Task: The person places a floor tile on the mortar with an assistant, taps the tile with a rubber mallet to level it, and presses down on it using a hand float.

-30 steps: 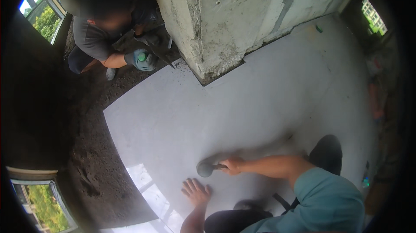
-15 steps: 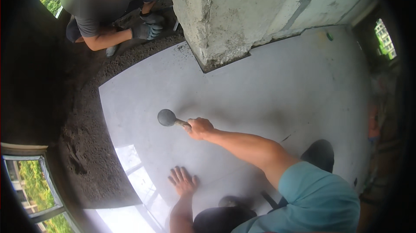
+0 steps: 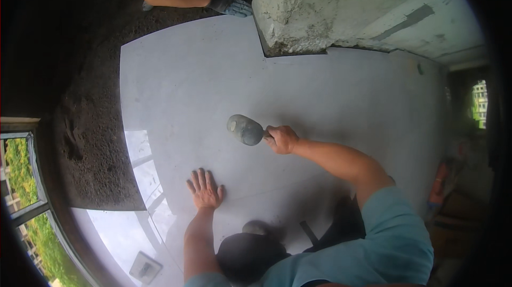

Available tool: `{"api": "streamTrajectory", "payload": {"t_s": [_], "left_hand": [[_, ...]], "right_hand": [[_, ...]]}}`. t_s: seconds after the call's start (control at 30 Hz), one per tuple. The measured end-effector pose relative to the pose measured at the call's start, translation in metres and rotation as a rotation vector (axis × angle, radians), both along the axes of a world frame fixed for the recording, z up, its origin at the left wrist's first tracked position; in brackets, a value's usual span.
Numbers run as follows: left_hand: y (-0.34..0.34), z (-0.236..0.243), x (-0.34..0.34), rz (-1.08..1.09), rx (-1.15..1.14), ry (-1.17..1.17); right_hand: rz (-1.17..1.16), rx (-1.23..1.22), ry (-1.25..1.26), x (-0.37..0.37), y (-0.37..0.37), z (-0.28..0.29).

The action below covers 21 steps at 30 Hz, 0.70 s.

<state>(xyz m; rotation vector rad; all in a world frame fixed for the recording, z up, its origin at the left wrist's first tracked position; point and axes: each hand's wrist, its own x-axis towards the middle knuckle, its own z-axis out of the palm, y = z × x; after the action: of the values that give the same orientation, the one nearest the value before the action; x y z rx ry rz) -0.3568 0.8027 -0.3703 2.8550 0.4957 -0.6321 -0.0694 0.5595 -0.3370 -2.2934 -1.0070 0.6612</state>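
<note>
A rubber mallet (image 3: 246, 130) with a dark grey head is gripped by its handle in my right hand (image 3: 282, 139), over the middle of a large pale grey floor tile (image 3: 184, 81). Whether the mallet's head touches the tile, I cannot tell. My left hand (image 3: 206, 189) lies flat on the tile with its fingers spread, nearer to me and left of the mallet. Past the tile's far edge, a co-worker's gloved hand (image 3: 234, 6) rests at the border beside the concrete column.
A rough concrete column (image 3: 298, 15) stands at the far side, with the tile cut around its corner. Dark loose mortar (image 3: 90, 143) borders the tile on the left. A window (image 3: 24, 180) is at the left, and an orange object (image 3: 438, 183) at the right.
My view has shifted. My right hand has swung the mallet, and its head now shows side-on. The co-worker's gloved hand has reached to the tile's edge by the column. My left hand remains flat.
</note>
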Motion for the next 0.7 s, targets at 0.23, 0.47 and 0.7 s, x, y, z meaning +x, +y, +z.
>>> {"api": "streamTrajectory", "payload": {"t_s": [0.23, 0.47, 0.7], "left_hand": [[-0.01, -0.004, 0.003, -0.015, -0.004, -0.028], [0.004, 0.002, 0.001, 0.033, -0.003, 0.046], [0.013, 0.004, -0.006, 0.042, -0.077, -0.045]], "right_hand": [[-0.029, -0.248, 0.104, -0.004, -0.01, -0.007], [-0.087, 0.323, 0.019, -0.031, 0.121, 0.031], [0.061, -0.019, -0.038, -0.038, 0.224, 0.031]]}}
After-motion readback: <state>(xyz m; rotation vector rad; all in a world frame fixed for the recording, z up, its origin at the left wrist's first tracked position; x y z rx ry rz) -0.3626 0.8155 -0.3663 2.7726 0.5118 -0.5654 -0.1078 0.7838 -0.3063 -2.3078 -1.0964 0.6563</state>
